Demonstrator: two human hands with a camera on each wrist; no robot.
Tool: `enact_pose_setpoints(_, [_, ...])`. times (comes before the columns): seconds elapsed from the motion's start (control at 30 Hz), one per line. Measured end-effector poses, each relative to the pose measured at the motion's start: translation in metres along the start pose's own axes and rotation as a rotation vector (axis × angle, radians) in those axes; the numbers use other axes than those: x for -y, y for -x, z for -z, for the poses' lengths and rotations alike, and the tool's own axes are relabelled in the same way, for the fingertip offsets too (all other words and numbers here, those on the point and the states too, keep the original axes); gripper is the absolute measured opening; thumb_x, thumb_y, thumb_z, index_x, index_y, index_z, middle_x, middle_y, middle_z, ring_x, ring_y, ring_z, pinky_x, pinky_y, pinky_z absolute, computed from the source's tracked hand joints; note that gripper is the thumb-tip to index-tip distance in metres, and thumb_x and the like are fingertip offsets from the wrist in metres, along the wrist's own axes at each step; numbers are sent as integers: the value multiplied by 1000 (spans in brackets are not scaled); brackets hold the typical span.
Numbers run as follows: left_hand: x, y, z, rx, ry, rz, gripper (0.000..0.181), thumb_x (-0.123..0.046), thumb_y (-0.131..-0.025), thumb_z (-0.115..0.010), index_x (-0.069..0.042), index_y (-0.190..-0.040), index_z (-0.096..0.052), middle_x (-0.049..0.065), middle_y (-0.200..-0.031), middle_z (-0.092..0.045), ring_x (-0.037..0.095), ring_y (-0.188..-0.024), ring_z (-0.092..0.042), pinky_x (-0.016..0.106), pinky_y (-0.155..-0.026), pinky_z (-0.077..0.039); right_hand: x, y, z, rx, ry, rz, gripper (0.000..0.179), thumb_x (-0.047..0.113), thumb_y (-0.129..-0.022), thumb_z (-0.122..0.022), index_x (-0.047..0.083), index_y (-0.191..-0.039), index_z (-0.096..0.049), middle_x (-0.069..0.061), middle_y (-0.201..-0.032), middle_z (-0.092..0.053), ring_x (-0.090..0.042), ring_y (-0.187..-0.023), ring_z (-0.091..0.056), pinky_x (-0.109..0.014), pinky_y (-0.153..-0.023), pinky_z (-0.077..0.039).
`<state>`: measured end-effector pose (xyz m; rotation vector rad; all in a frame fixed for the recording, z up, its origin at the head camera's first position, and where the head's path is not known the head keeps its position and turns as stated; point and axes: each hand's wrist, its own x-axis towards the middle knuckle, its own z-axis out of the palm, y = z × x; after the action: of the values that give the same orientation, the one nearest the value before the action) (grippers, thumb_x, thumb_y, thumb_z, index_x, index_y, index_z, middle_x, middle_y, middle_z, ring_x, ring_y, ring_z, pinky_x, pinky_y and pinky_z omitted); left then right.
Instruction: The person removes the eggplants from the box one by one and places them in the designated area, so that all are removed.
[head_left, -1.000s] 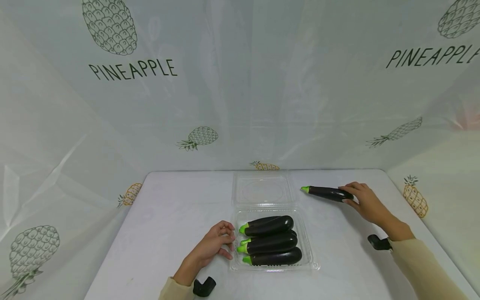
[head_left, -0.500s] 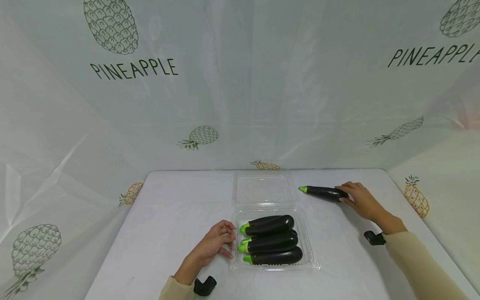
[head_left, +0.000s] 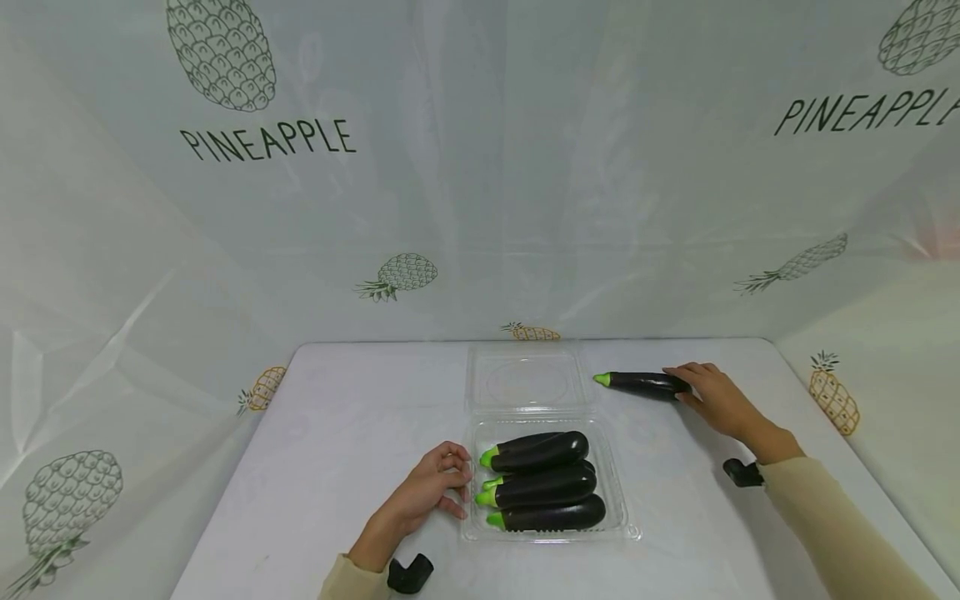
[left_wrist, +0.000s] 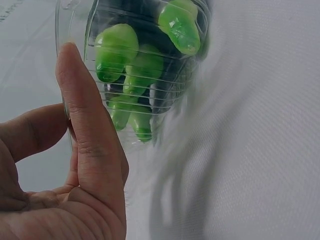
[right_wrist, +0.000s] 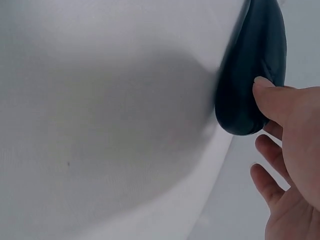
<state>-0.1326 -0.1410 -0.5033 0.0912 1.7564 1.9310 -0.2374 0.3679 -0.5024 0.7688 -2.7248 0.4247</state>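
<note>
Right of the container [head_left: 613, 487], the right hand [head_left: 716, 400] pinches a glossy eggplant [head_left: 641, 383] that could slip; the relaxed left hand [head_left: 431, 485] touches the container's left.

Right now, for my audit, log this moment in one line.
right hand: pinches eggplant, blunt end | left hand: at edge of clear container | lid: open | inside: other eggplants

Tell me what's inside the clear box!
At least five dark eggplants lie inside the box. The top ones partly cover others, and the box's bottom beneath them can't be seen.
</note>
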Motion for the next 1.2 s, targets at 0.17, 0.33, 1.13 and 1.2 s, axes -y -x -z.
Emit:
enact_pose_setpoints(0.17, [1,0,0,6,-4,0,26,-3,-102,-58,2,-124,-45,3,-93,-53,15,-75,-58,27,-55,-61,1,1,-1,13,11,-27,51,-7,-86,-79,-7,-134,-62,-30,-125,-66,-54,-112,-59,-71,-91,-50])
enact_pose_setpoints(0.33, [1,0,0,7,-5,-1,26,-3,-103,-58,2,-125,-45,3,-94,-53,15,-75,-58,27,-55,-61,5,4,-1,2,18,-24,52,-7,-85,-80,-7,-134,-63,-30,-126,-65,-54,-112,-59,-71,-90,-51])
enact_pose_setpoints(1.13, [2,-1,1,14,-4,-4,25,-1,-101,-58,2,-122,-45,3,-91,-54,15,-74,-58,26,-55,-61,106,-1,31,-155,3,163,55,-5,-79,-86,0,-131,-67,-18,-125,-68,-42,-111,-65,-61,-86,-56])
enact_pose_setpoints(1.2, [3,-1,1,13,-4,-4,24,-1,-101,-58,1,-122,-46,3,-91,-54,15,-74,-58,26,-55,-61,115,0,33,-153,-1,176,56,-3,-80,-86,2,-132,-67,-16,-126,-69,-40,-114,-64,-59,-89,-55])
